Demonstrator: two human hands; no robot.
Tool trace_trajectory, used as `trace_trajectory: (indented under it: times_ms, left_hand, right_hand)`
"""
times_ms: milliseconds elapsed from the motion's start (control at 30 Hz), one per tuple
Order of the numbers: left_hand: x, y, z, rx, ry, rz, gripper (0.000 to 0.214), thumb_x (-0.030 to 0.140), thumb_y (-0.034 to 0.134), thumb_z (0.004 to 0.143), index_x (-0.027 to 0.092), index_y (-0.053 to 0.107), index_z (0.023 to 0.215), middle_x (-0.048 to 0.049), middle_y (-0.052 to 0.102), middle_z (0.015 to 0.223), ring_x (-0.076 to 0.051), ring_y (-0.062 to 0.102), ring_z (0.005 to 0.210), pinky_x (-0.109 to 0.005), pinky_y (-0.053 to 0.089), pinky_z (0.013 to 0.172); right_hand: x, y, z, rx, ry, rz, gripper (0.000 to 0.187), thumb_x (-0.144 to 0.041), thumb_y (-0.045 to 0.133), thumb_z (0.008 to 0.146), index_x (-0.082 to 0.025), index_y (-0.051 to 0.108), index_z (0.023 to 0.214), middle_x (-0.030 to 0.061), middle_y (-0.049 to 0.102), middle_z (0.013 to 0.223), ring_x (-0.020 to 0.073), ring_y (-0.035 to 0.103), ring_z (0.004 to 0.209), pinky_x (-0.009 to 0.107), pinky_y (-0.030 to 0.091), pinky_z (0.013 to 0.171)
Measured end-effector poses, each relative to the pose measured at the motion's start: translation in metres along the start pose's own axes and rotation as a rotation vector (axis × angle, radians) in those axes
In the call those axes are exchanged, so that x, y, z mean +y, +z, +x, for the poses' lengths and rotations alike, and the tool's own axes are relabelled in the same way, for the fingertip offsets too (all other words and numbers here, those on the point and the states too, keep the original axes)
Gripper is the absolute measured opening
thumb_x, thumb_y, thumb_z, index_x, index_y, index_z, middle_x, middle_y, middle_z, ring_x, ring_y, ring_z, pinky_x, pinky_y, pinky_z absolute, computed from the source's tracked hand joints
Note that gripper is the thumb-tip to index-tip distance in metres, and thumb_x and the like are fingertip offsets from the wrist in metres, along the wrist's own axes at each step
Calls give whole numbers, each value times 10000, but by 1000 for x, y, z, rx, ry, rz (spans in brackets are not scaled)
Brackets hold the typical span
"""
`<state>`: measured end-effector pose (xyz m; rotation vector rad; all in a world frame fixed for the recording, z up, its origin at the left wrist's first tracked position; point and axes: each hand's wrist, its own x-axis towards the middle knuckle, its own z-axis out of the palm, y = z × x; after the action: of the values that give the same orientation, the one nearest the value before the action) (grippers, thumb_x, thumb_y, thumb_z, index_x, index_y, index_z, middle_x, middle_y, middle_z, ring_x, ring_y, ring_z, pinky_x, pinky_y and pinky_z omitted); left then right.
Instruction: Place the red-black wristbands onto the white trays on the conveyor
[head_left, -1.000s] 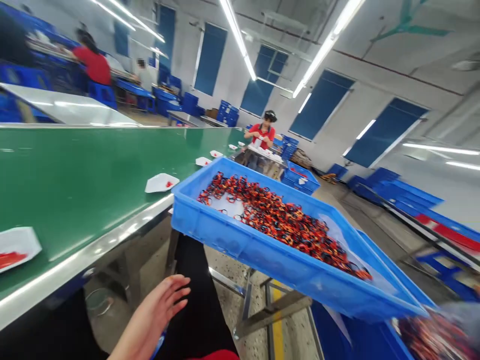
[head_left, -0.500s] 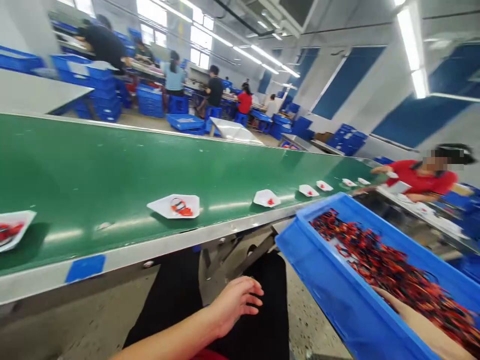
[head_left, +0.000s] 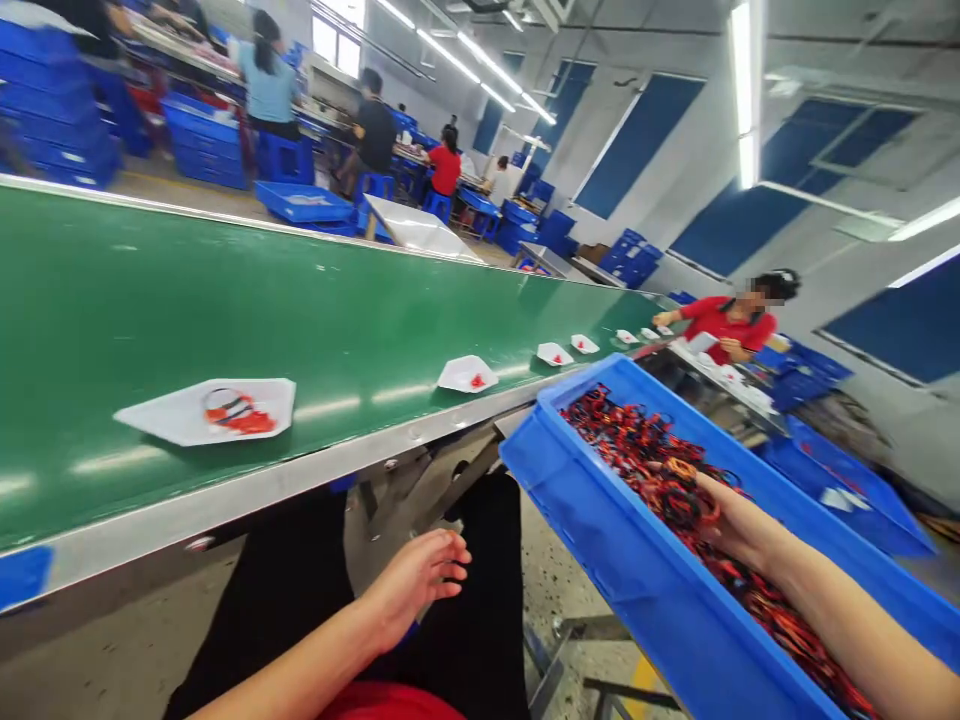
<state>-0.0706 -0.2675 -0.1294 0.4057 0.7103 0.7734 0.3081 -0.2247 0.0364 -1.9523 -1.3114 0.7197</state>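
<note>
Red and black looped bands (head_left: 637,450) fill the tilted blue plastic crate (head_left: 637,590), and the right hand (head_left: 720,515) sits down among them, fingers curled half closed; whether it grips any cannot be told. The left hand (head_left: 416,580) is open and empty above the black trousers (head_left: 480,600), below the green conveyor belt (head_left: 225,300).

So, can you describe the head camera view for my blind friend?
A right hand reaches into a blue crate of tangled red and black loops, while the left hand hangs open above dark trousers. A green belt with white trays runs beside them, and a person in red works beyond.
</note>
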Motion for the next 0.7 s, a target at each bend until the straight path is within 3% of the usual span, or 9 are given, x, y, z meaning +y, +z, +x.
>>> trace_trajectory:
  times_ms: [100, 200, 300, 500, 633, 700]
  left_hand:
    - [0, -2, 3, -5, -29, -1, 248, 389, 629, 750, 163, 627, 851, -50, 637, 882, -139, 582, 765, -273, 445, 720]
    - [0, -2, 3, -4, -41, 7, 249, 394, 621, 761, 162, 631, 854, -53, 638, 891, -144, 585, 780, -278, 451, 736]
    - [1, 0, 1, 5, -61, 7, 248, 401, 624, 756, 167, 636, 840, -52, 641, 893, -150, 590, 787, -281, 454, 746]
    - [5, 2, -1, -18, -73, -27, 217, 373, 606, 773, 169, 633, 843, -45, 631, 888, -141, 579, 787, -267, 452, 736]
    - [10, 9, -6, -86, -96, -45, 211, 371, 586, 791, 176, 629, 860, -39, 619, 892, -131, 566, 775, -255, 447, 721]
    - [16, 19, -13, -164, -92, -55, 226, 385, 564, 806, 178, 630, 870, -45, 617, 907, -132, 564, 780, -254, 447, 710]
  right_hand:
    - [-6, -8, -10, -103, 180, 419, 328, -389, 512, 761, -205, 669, 982, 90, 701, 829, 83, 407, 355, 210, 271, 306]
    - [-6, -13, -13, -71, 197, 601, 266, -335, 487, 783, -199, 655, 939, 66, 687, 797, 94, 457, 425, 186, 311, 328]
    - [-4, -12, -12, -43, 219, 590, 185, -266, 496, 749, -185, 626, 853, 82, 682, 784, 121, 522, 489, 166, 289, 310]
    - [-14, -7, -7, -5, 216, 544, 9, -197, 529, 662, -198, 521, 659, 53, 633, 627, 107, 484, 431, 128, 215, 275]
    - [-47, -16, -17, -21, 162, 515, 77, -221, 497, 649, -198, 566, 673, 78, 659, 707, 93, 459, 428, 127, 186, 280]
    - [-73, -17, -30, 96, -5, 372, 144, -256, 474, 673, -193, 602, 687, 100, 676, 764, 82, 453, 415, 134, 172, 290]
